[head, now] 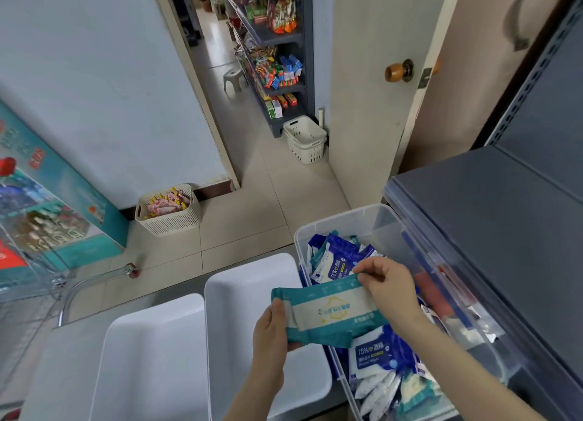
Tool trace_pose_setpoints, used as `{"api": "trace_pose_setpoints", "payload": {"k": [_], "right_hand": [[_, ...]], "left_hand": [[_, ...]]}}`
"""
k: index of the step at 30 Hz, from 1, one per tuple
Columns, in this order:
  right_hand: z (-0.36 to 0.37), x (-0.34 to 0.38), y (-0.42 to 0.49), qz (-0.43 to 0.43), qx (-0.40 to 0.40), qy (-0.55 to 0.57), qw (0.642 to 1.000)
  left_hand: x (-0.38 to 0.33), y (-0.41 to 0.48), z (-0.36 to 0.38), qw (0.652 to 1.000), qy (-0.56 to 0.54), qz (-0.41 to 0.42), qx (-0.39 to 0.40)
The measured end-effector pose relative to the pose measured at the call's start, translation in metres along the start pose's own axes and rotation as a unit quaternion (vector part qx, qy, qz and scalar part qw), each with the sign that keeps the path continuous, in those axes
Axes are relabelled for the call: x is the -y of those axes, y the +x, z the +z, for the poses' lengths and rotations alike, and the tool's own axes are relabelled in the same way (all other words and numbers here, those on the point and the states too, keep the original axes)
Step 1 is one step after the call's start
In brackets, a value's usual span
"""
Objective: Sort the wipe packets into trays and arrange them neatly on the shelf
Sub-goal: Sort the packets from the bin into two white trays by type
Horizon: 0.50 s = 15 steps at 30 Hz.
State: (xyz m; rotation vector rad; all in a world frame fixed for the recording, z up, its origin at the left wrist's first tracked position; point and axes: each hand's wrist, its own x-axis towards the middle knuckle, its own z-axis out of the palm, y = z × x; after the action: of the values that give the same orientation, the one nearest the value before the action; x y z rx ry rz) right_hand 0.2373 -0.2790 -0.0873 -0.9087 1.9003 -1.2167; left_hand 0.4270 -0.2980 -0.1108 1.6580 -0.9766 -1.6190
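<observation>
Left tray (151, 357) & middle tray (246, 294) (both open-topped) give room to reach in from above, while the teal packet (331, 310), gripped by left hand (271, 329) & right hand (388, 291), bars the seam to the packet-crammed clear bin (372, 221), w/ grey shelf (489, 225) walling the rt.

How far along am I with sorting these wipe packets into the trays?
Barely started. Done: nothing visible; the left tray and right tray show bare bottoms. In hand: your left hand and right hand hold one teal packet above the right tray's edge. Left: the clear bin holds many blue packets and teal ones, and no tray is on the grey shelf.
</observation>
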Motion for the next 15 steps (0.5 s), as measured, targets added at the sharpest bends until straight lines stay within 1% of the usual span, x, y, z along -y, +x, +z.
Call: {"api": "trace_pose_setpoints", "payload": {"k": [2,3,5,6,7,9,11,13,15], "right_hand": [[-0.008,0.008,0.007,-0.024,0.029,-0.037,0.999],[-0.011,0.013,0.010,-0.038,0.069,-0.066,0.995],[-0.012,0.024,0.015,-0.073,0.173,-0.145,0.971],[-0.008,0.029,0.016,-0.091,0.211,-0.188,0.955],[-0.001,0.034,0.015,-0.109,0.232,-0.225,0.940],[0.016,0.042,0.011,-0.144,0.234,-0.264,0.925],[0.033,0.046,0.007,-0.167,0.217,-0.277,0.921],[0.045,0.045,0.007,-0.169,0.208,-0.273,0.924],[0.052,0.043,0.006,-0.150,0.207,-0.241,0.936]], "left_hand": [[0.000,0.005,-0.009,1.000,0.018,0.013,-0.011],[0.000,0.007,-0.012,0.999,0.034,0.022,-0.010],[-0.001,0.010,-0.016,0.997,0.074,0.038,0.007],[-0.003,0.010,-0.016,0.994,0.096,0.042,0.021],[-0.005,0.009,-0.014,0.991,0.117,0.044,0.041],[-0.009,0.003,-0.008,0.985,0.141,0.038,0.091],[-0.013,-0.004,-0.003,0.982,0.134,0.019,0.131],[-0.015,-0.009,-0.001,0.983,0.118,0.005,0.142],[-0.014,-0.012,-0.002,0.984,0.118,0.003,0.134]]}}
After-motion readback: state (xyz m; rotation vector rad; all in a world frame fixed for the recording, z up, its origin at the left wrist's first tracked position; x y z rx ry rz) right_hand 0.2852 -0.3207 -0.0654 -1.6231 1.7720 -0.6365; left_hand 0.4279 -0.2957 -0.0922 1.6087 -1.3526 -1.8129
